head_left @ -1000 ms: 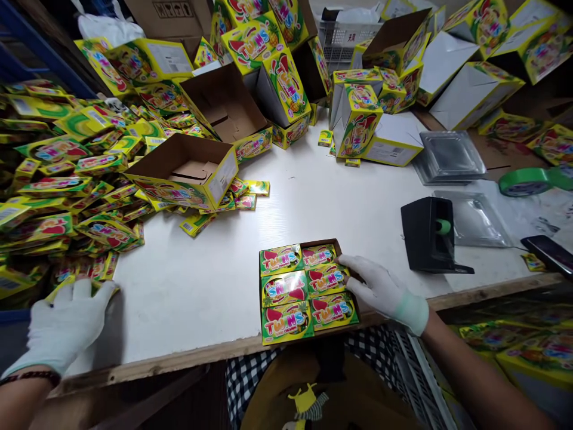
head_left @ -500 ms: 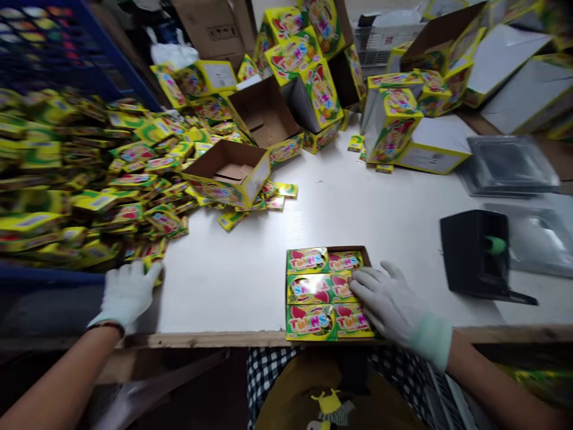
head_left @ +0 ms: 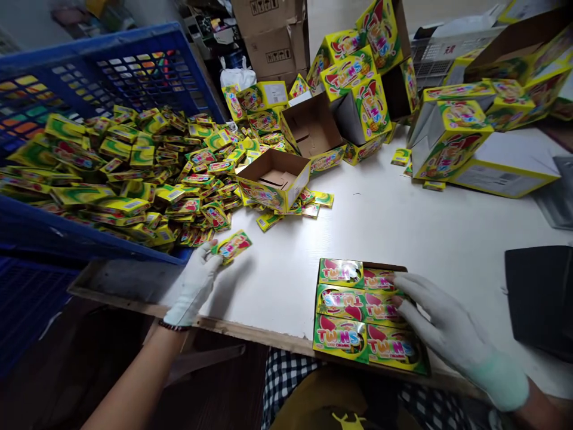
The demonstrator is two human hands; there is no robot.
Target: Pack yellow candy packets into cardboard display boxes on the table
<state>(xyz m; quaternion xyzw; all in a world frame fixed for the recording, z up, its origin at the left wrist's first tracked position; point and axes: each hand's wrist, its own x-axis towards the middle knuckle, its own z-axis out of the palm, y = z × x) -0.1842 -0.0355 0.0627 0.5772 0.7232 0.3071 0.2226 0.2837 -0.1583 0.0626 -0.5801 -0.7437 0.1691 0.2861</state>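
Note:
My gloved left hand [head_left: 195,285] pinches a small yellow-green candy box [head_left: 233,246] at its left end, holding it just above the table beside the big pile. A display box [head_left: 363,263] near the table's front edge holds several TWINS candy boxes [head_left: 341,335] in two columns, one of them with its lettering upside down. At its right side, my gloved right hand [head_left: 441,319] reaches over the rim. Its fingers are stretched apart, with the tips touching the boxes in the right column.
Several loose candy boxes [head_left: 134,191] spill from a blue plastic crate [head_left: 147,65] at left. An open carton [head_left: 274,179] stands mid-table. More display cartons [head_left: 371,107] are stacked at the back. A black holder [head_left: 539,298] stands at right.
My left hand has moved right from the pile's edge and now has a small candy box in it. My right hand stays at the display box. The view has turned left.

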